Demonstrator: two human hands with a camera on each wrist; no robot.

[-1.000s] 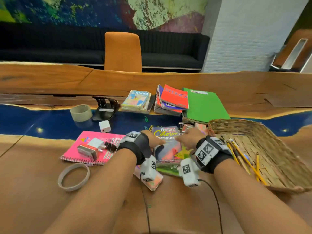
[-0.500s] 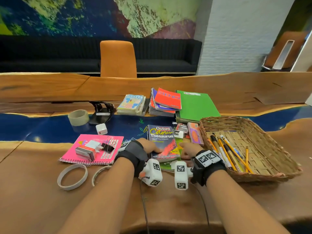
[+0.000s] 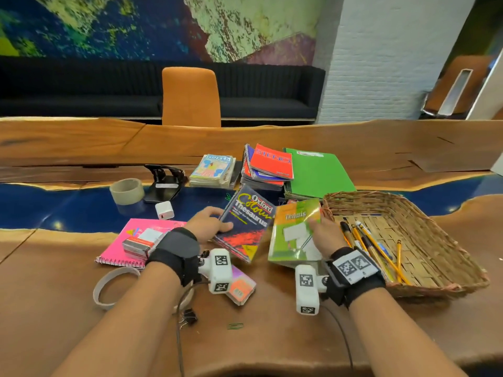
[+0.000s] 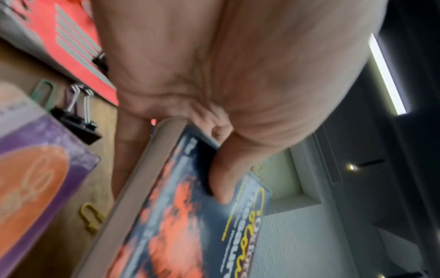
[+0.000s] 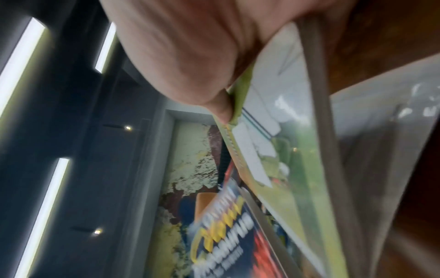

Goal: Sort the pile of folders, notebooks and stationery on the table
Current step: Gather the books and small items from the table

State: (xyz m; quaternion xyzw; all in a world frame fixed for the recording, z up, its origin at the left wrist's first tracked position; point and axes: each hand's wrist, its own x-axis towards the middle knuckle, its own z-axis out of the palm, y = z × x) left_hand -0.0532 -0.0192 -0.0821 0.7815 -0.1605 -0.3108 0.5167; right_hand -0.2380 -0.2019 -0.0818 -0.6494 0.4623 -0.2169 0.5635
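Now two hands each gripping one book, left hand (image 3: pixel 206 223) thesaurus (image 3: pixel 246 222), right hand (image 3: pixel 324 233) tennis book (image 3: pixel 294 233)

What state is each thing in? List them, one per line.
Left hand: grips thesaurus, lifted and tilted.
Right hand: grips tennis book, lifted.
Basket: holds pencils.
Pink notebook: flat, small boxes on top.
Green folder: closed, on a pile.
Steno pad: closed, atop a stack.
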